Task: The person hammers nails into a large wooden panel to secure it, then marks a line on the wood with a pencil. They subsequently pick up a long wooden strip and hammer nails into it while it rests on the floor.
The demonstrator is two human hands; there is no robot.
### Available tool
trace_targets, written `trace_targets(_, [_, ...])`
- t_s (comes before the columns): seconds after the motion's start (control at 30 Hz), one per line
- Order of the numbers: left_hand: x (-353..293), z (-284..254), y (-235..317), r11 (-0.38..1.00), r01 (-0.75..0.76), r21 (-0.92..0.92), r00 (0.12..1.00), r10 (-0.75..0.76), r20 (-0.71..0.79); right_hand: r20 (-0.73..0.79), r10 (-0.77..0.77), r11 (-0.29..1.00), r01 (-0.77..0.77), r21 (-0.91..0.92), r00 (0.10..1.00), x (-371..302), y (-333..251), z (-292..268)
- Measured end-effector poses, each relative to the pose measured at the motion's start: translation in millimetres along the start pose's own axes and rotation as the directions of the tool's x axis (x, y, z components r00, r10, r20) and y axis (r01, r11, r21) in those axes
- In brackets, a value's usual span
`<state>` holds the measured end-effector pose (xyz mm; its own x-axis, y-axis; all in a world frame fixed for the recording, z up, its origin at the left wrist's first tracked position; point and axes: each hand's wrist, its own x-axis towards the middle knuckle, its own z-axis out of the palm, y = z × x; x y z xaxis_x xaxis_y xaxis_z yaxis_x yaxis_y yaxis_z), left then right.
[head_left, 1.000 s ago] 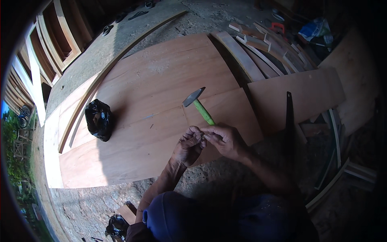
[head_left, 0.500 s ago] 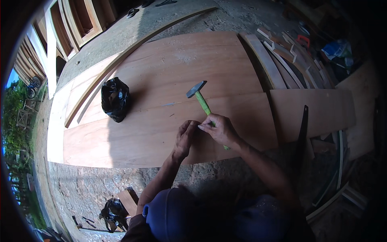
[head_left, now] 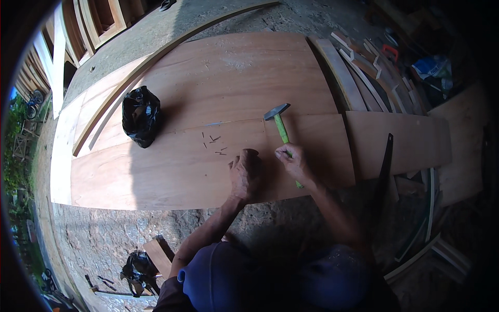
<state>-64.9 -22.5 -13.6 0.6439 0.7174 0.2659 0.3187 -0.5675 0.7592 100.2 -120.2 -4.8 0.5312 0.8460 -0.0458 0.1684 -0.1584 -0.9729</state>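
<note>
My right hand (head_left: 295, 165) is wrapped round the green handle of a hammer (head_left: 281, 128), its metal head pointing away from me above the plywood. Its thumb and fingertips are pinched together; anything between them is too small to make out. To its left, my left hand (head_left: 244, 174) is closed, knuckles up, low over the plywood sheet (head_left: 171, 179). What it holds, if anything, is hidden under the curled fingers. Several small nails (head_left: 214, 139) lie scattered on the sheet just beyond that hand. A seam crosses the wood past them.
An open black plastic bag (head_left: 141, 117) stands on the plywood at left, beside a long wooden strip (head_left: 117, 104). On the right lie a handsaw (head_left: 385, 164) and stacked wood offcuts (head_left: 369, 73). Another black bag (head_left: 139, 270) sits on the ground at lower left.
My hands have moved apart, the right one shifting right with the hammer. Several nails now lie on the plywood where one lay before. The view has shifted slightly.
</note>
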Motion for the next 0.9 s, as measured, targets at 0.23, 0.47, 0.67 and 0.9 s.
trace_targets(0.23, [-3, 26, 8, 0.923, 0.097, -0.373, 0.995, -0.079, 0.062, 0.005, 0.257, 0.931, -0.249, 0.269, 0.966, -32, -16, 13])
trace_targets(0.47, [-13, 37, 6, 0.993, -0.113, -0.023, 0.993, 0.112, -0.041, 0.08, 0.326, 0.924, -0.335, 0.185, 0.942, -38, -21, 7])
trace_targets(0.67, [-15, 28, 19, 0.99, -0.13, 0.053, 0.991, 0.129, 0.032, -0.111, -0.083, 0.991, 0.093, 0.092, 0.99, -73, -8, -18])
trace_targets(0.9, [-10, 24, 19, 0.961, -0.237, 0.141, 0.971, 0.232, 0.049, -0.135, -0.029, 0.997, 0.019, -0.079, 0.99, -139, -19, -29])
